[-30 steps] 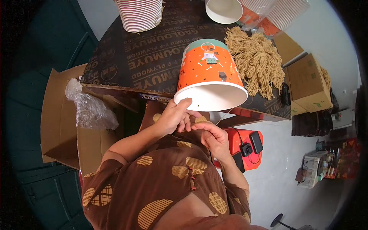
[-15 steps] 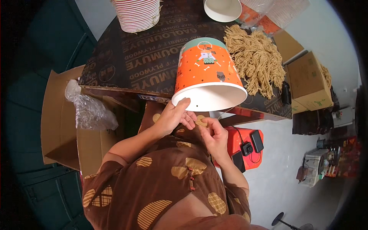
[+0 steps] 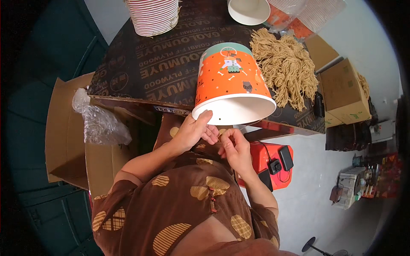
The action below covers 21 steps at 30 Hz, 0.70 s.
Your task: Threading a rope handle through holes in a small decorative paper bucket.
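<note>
An orange paper bucket with a green band and cartoon print lies tilted at the table's near edge, its white mouth towards me. One small dark hole shows in its inner wall. My left hand grips the rim, thumb on the inside and fingers below. Close to those fingertips, my right hand is closed in a pinch under the rim; what it holds is too small and hidden to make out. A pile of tan cord strands lies right beside the bucket.
On the dark printed plywood table stand a stack of paper buckets and a white bucket. An open carton with clear plastic is at left. A red stool carrying black devices stands at right, cartons beyond.
My right hand has turned and drawn slightly up and back from my left fingertips, its fingers curling more. My left hand and the bucket stay almost where they were.
</note>
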Available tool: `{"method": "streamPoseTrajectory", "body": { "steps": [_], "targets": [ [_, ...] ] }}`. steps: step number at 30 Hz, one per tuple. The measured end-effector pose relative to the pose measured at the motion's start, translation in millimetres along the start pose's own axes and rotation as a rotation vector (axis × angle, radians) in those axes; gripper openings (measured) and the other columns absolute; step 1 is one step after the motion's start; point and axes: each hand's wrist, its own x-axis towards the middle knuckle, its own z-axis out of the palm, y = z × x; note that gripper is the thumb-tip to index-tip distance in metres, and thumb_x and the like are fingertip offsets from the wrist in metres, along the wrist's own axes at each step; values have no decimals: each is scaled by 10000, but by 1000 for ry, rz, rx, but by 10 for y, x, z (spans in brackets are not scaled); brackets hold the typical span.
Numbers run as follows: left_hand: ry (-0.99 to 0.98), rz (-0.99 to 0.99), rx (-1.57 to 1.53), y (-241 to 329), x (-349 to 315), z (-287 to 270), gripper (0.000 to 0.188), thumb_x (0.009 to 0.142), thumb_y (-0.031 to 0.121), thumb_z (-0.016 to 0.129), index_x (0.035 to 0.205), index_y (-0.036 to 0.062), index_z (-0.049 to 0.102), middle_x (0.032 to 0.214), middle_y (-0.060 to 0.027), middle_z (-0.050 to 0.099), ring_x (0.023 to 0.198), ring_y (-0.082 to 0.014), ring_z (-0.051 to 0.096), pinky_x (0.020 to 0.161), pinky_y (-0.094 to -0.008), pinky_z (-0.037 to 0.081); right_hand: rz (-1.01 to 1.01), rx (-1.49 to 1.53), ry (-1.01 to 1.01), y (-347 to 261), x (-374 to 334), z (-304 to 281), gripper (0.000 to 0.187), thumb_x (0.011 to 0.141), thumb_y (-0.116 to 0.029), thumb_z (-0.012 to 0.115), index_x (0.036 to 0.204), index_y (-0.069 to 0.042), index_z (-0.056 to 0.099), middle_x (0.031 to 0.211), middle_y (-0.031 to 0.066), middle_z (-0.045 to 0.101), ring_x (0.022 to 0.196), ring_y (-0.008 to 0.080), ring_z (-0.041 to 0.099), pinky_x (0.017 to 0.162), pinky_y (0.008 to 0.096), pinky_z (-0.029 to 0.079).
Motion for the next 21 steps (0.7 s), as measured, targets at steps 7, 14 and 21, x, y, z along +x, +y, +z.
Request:
{"method": "streamPoseTrajectory", "body": {
  "steps": [7,14,21],
  "targets": [
    [-9,-7,38,-32,14,-28,491,1005,426,438,1168,-34,489,793,-171,621,610,-220,645,540,-316,566,-137,-236,66,-40,15,28,86,878,-53,644,920,13,609,807,144,652,646,230,641,609,330,501],
    [10,2,119,-34,2,-13,513,1004,451,428,1147,-34,513,771,-167,631,573,-200,629,498,-292,538,-146,-347,110,-41,-26,2,74,860,-76,656,853,-5,634,771,170,663,690,333,665,613,376,509],
    [68,70,192,77,-34,52,558,1005,502,384,1012,-22,575,709,-149,631,457,-134,544,362,-230,392,-145,-499,21,-36,-43,-84,81,864,-83,649,843,-6,633,731,177,647,667,324,664,608,368,510]
  ]
}}
